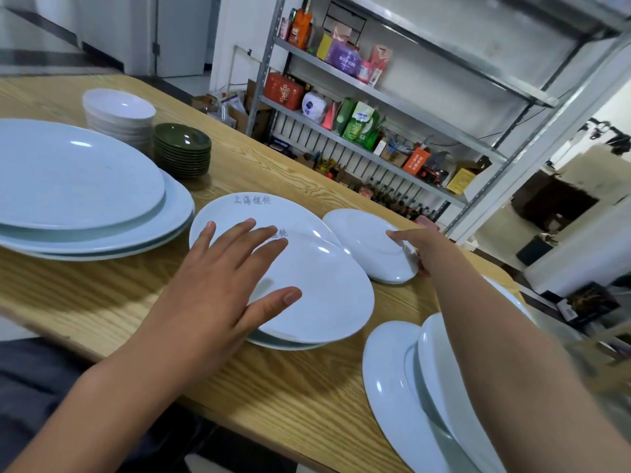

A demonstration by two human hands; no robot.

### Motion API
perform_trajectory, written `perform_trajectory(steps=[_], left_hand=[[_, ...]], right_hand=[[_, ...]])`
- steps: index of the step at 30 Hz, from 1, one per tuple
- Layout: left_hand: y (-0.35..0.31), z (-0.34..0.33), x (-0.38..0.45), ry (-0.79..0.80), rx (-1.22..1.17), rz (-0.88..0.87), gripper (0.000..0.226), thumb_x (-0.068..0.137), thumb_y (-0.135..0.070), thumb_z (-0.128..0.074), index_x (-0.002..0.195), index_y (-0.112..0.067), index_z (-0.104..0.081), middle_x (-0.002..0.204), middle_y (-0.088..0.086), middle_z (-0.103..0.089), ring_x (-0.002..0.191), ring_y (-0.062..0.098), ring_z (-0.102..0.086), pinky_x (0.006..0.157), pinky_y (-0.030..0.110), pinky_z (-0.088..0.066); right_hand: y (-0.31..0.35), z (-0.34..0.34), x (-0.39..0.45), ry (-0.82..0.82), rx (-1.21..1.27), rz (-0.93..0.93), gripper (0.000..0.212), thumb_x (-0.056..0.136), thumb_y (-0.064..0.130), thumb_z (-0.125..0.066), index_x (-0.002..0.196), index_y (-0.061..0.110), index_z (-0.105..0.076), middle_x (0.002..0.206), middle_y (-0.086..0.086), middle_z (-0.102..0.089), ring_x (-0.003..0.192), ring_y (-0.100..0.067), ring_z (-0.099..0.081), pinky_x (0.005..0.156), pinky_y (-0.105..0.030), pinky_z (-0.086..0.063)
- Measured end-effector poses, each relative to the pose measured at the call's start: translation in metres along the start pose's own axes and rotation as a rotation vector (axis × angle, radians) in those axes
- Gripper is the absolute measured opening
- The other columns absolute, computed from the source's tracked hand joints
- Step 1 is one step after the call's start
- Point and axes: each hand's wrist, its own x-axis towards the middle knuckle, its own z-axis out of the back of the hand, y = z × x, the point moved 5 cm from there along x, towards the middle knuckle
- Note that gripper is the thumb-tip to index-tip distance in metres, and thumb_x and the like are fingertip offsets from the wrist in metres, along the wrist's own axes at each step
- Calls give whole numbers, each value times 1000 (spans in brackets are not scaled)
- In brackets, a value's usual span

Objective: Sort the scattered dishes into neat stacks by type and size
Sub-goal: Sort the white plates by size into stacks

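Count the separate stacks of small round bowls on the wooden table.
2: a stack of white round bowls at the far left, and a stack of dark green round bowls just right of it. Others may be out of frame.

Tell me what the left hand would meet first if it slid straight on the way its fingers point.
The left hand lies flat on the middle plates, fingers pointing up-right. Straight on, it would probably reach the tilted small plate that the right hand grips, though depth is unclear.

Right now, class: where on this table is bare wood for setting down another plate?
Bare table lies near the front edge, between the left hand and the overlapping plates. More lies behind the lettered plate, right of the green saucers. The middle is crowded.
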Motion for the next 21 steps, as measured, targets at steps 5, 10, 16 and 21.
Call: perform_trajectory(steps=[5, 10, 16, 21], left_hand=[[0, 1, 1, -10, -13, 8, 70, 93, -66, -18, 137, -21, -47, 144, -2, -45, 139, 17, -29, 115, 47, -14], [0, 1, -2, -23, -39, 18, 72, 91, -69, -15, 137, -23, -47, 145, -5, -43, 140, 15, -27, 116, 46, -15], [3, 0, -8, -30, -47, 23, 72, 91, -69, -16, 136, -22, -48, 144, -4, -45, 140, 15, -27, 115, 48, -16], [11, 7, -13, -70, -59, 32, 70, 92, -69, -16, 137, -24, -46, 145, -6, -43, 140, 12, -25, 115, 51, -19]], right_hand=[[-23, 13, 14, -69, 298, 38, 100, 62, 33, -90, 143, 7, -38, 134, -16, -52, 105, -34, -60, 86, -43, -49], [-21, 20, -13, -187, 561, 195, 97, 56, 30, -93, 136, 5, -46, 118, -8, -59, 91, -29, -62, 77, -41, -54], [12, 35, -46, -113, 622, 349, 96, 53, 29, -94, 132, -1, -47, 112, -15, -65, 92, -33, -68, 75, -50, -59], [61, 30, -128, -297, 352, 682, 51, 82, 27, -75, 127, 14, -53, 116, -4, -61, 97, -24, -60, 78, -40, -53]])
